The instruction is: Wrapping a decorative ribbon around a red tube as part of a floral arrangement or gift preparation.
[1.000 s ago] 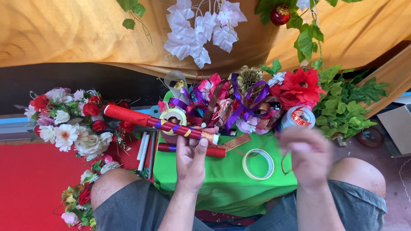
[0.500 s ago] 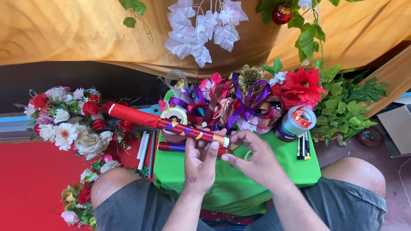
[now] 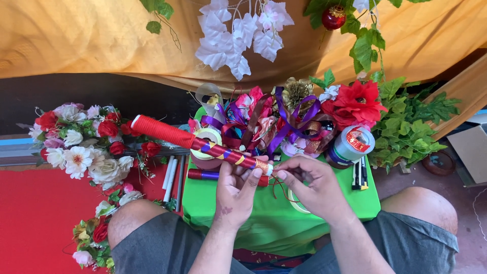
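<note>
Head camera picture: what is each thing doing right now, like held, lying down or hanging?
Wrapped stick: held at its near end, tilted over the table.
Left hand: closed around the stick's end.
Right hand: pinching thin red thread at the stick's tip.
Second stick: lying flat on the green table.
Tape roll: resting on the table.
Red ornament: hanging.

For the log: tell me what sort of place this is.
Probably a home craft or decoration-making spot, worked seated on the floor: artificial flowers, ribbon bows and tape rolls crowd a small green table; both hands wrap a stick.
</note>
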